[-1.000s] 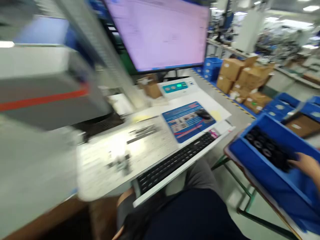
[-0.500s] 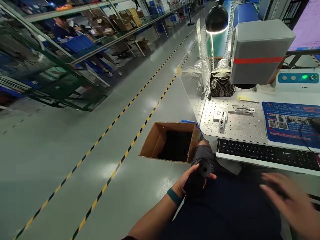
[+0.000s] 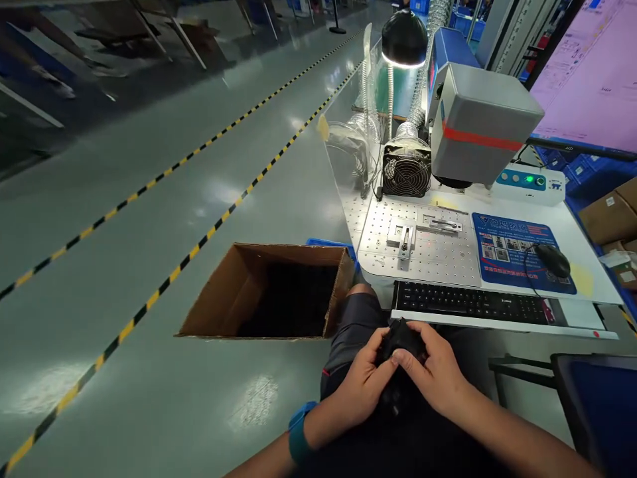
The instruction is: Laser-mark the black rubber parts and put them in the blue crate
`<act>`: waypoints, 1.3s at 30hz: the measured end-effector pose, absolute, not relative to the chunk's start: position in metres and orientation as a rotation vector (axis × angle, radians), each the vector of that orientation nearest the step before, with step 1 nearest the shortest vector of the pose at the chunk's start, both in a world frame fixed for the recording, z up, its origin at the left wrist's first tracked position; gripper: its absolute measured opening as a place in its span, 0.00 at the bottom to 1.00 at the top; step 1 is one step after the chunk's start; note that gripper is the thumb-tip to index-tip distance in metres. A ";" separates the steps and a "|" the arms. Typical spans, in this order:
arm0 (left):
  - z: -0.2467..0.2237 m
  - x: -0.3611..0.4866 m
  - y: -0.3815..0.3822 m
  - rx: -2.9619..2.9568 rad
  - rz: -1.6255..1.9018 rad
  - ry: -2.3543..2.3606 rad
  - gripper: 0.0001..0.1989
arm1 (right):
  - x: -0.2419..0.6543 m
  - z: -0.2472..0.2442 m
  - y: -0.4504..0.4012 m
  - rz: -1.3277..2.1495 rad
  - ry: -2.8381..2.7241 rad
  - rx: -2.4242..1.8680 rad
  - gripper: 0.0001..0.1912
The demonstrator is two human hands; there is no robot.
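Note:
A dark black object (image 3: 402,340) is held above my lap, between both hands; its exact shape is hard to make out against the dark clothing. My left hand (image 3: 365,375) wraps its left side, with a teal band on the wrist. Around the right side curl the fingers of my right hand (image 3: 438,372), and the two thumbs nearly meet on top. An open cardboard box (image 3: 213,305) stands to the left of my knee, with a dark mass of unclear items inside.
A perforated metal plate (image 3: 423,255) with small fixtures lies under a grey machine head (image 3: 482,126). Nearby are a keyboard (image 3: 468,302), a mouse (image 3: 552,260), a lamp (image 3: 404,40), a fan (image 3: 407,171) and a monitor (image 3: 592,79). Yellow-black tape lines (image 3: 199,245) cross the floor.
My right hand has come in from the right and now grips the black object together with my left hand. The view has shifted toward the right and down.

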State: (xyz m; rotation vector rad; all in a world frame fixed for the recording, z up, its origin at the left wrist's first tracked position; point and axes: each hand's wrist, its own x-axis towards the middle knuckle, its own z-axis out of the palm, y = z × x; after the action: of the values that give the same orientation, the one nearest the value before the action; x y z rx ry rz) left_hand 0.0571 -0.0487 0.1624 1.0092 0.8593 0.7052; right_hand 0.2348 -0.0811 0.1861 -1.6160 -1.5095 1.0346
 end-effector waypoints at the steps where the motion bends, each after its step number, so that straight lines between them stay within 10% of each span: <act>1: 0.165 0.057 -0.047 0.993 0.720 0.848 0.19 | 0.238 0.188 -0.078 1.016 -1.522 -1.611 0.18; 17: 0.005 -0.006 -0.006 -0.045 0.667 0.909 0.14 | 0.346 0.195 0.126 0.364 -1.911 -1.913 0.27; 39: -0.010 -0.013 0.005 -0.076 0.636 0.865 0.13 | 0.349 0.146 0.130 0.333 -1.559 -2.010 0.44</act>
State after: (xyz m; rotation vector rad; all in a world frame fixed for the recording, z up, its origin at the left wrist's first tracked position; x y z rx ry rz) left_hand -0.0131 0.0052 -0.0098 -0.0761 0.8651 0.6363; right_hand 0.3489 0.1297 0.1457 -2.0098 -1.5585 0.3325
